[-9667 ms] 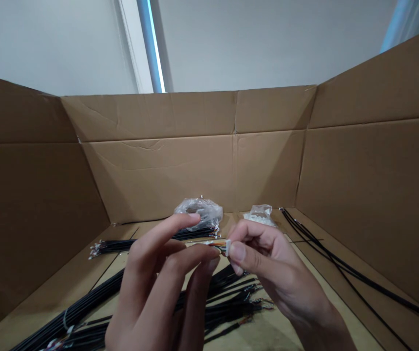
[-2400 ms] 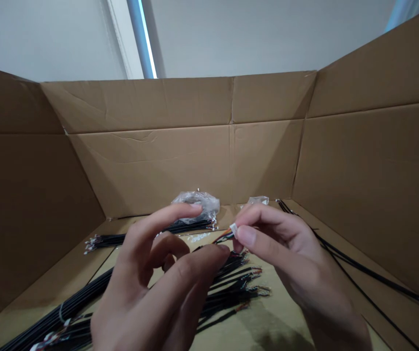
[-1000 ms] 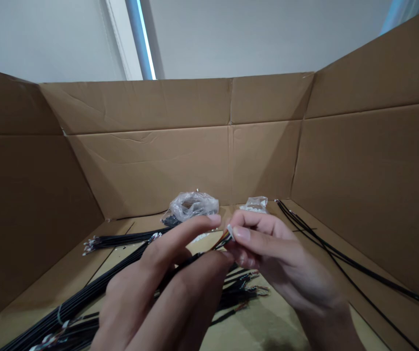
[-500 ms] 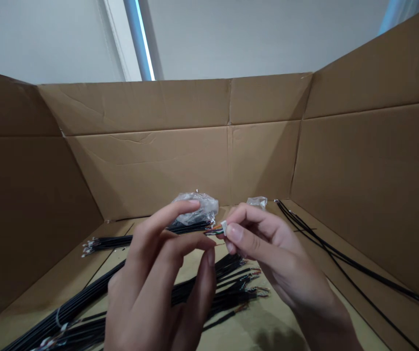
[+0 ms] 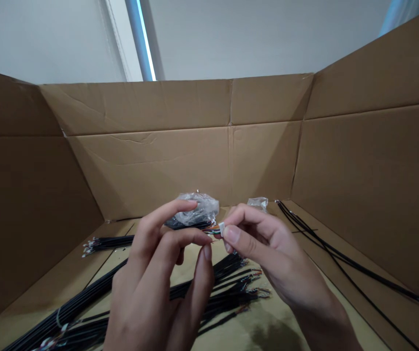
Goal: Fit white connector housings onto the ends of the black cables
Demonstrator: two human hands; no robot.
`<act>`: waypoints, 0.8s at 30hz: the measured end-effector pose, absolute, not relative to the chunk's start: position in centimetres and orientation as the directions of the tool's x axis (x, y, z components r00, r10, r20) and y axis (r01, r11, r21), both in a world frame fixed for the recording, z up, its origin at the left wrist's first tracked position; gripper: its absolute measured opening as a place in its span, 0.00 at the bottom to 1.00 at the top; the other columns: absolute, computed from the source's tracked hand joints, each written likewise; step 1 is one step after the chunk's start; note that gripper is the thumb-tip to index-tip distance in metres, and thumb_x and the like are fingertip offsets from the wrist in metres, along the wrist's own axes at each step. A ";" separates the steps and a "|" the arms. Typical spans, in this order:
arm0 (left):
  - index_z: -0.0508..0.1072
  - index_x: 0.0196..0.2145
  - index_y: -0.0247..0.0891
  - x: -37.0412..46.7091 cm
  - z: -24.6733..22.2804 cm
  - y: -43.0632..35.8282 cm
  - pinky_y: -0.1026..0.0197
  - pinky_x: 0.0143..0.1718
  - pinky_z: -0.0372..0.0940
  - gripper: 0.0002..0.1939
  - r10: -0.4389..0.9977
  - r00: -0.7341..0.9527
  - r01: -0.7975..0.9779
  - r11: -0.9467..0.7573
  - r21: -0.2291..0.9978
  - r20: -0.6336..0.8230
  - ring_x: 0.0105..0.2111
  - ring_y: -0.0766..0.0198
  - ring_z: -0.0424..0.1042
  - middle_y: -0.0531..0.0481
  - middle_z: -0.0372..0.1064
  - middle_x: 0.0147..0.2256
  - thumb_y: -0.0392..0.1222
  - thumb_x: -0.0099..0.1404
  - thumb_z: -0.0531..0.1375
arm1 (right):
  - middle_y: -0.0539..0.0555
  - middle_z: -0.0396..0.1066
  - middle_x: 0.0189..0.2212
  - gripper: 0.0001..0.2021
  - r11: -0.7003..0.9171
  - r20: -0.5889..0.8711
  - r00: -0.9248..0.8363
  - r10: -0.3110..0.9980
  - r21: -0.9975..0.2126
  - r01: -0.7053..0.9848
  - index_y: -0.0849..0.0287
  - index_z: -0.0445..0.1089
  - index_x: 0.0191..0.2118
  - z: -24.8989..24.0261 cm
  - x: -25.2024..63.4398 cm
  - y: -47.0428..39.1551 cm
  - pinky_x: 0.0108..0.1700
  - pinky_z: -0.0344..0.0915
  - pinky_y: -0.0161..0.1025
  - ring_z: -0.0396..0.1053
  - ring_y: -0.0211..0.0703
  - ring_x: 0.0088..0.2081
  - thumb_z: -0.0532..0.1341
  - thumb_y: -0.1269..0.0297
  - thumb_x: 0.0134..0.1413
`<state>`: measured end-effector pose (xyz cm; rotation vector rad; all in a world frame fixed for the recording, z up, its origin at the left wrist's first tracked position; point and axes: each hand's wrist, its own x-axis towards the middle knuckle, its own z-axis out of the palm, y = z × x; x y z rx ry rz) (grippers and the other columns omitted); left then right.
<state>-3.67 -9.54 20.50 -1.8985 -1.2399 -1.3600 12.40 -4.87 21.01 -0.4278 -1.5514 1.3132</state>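
Connector of white, blocky plastic [image 5: 221, 229] is sitting in mid-air near the centre of my view, and I am pinching it between the thumb and fingers of the right hand [image 5: 268, 248]. Thin coloured wires, orange, green and dark among them [image 5: 214, 231], are running from its left side toward the left hand [image 5: 151, 280]. There the thumb and a bent finger are nearly meeting at the wires; whether they are gripping one, I cannot tell. The left index finger is pointing outward, free.

By my judgement, several wires are already seated in the connector; whether any slots are remaining, I am not managing to make out.

Below the hands, thin black cables with splayed, multicoloured wire ends [image 5: 227, 302] are lying loose, their right ends showing no white piece that I am seeing, so I am counting those ends as undone. Farther left, a black cable bundle with white-tipped ends [image 5: 114, 241] is looking finished at that end. A thick black bundle bound with a pale tie [image 5: 81, 296] is stretching across the near left.

At the far side, a large crumpled clear plastic bag [image 5: 205, 204] and a smaller clear bag [image 5: 257, 202] are resting before the brown cardboard wall [image 5: 158, 170]. Long black cables [image 5: 300, 225] are trailing down the right.
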 end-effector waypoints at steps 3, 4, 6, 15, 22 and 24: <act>0.74 0.36 0.45 -3.6 20.3 -9.4 0.60 0.29 0.75 0.05 0.373 0.080 0.871 -0.477 0.117 0.925 0.38 0.58 0.77 0.46 0.70 0.50 0.41 0.66 0.57 | 0.46 0.62 0.26 0.09 0.332 0.448 -0.423 0.787 -0.887 -0.321 0.56 0.70 0.32 21.0 12.4 -4.9 0.35 0.59 0.34 0.59 0.35 0.30 0.64 0.58 0.59; 0.74 0.36 0.45 -3.6 20.3 -9.3 0.60 0.29 0.75 0.05 0.373 0.081 0.870 -0.479 0.117 0.924 0.38 0.58 0.77 0.46 0.70 0.50 0.41 0.66 0.57 | 0.47 0.62 0.26 0.09 0.329 0.446 -0.424 0.788 -0.888 -0.323 0.56 0.70 0.32 21.0 12.4 -4.9 0.35 0.59 0.34 0.59 0.35 0.30 0.64 0.58 0.59; 0.74 0.35 0.45 -3.6 20.3 -9.3 0.60 0.29 0.75 0.05 0.372 0.086 0.869 -0.482 0.113 0.924 0.38 0.58 0.77 0.46 0.70 0.49 0.41 0.66 0.57 | 0.46 0.62 0.26 0.09 0.321 0.444 -0.426 0.788 -0.887 -0.331 0.56 0.70 0.32 20.9 12.3 -5.0 0.34 0.59 0.34 0.59 0.35 0.29 0.64 0.58 0.59; 0.73 0.36 0.44 -3.9 20.7 -9.8 0.61 0.30 0.74 0.04 0.427 0.105 0.855 -0.501 0.138 0.898 0.33 0.63 0.76 0.47 0.68 0.52 0.39 0.66 0.58 | 0.46 0.63 0.27 0.10 0.322 0.442 -0.426 0.790 -0.889 -0.325 0.56 0.70 0.32 20.8 12.4 -4.8 0.35 0.59 0.34 0.60 0.35 0.30 0.64 0.57 0.59; 0.73 0.37 0.46 -4.1 20.8 -9.9 0.64 0.24 0.72 0.04 0.478 0.078 0.832 -0.515 0.207 0.875 0.36 0.61 0.77 0.48 0.69 0.51 0.40 0.66 0.57 | 0.47 0.64 0.27 0.09 0.317 0.433 -0.423 0.796 -0.893 -0.318 0.56 0.71 0.33 20.9 12.4 -5.0 0.35 0.59 0.34 0.61 0.35 0.30 0.64 0.57 0.59; 0.73 0.37 0.46 -4.2 20.7 -9.9 0.64 0.25 0.73 0.04 0.464 0.087 0.837 -0.514 0.188 0.881 0.36 0.61 0.77 0.48 0.68 0.52 0.40 0.66 0.58 | 0.46 0.63 0.27 0.09 0.323 0.436 -0.426 0.792 -0.893 -0.314 0.55 0.71 0.33 20.9 12.4 -5.0 0.35 0.58 0.34 0.60 0.35 0.30 0.64 0.57 0.60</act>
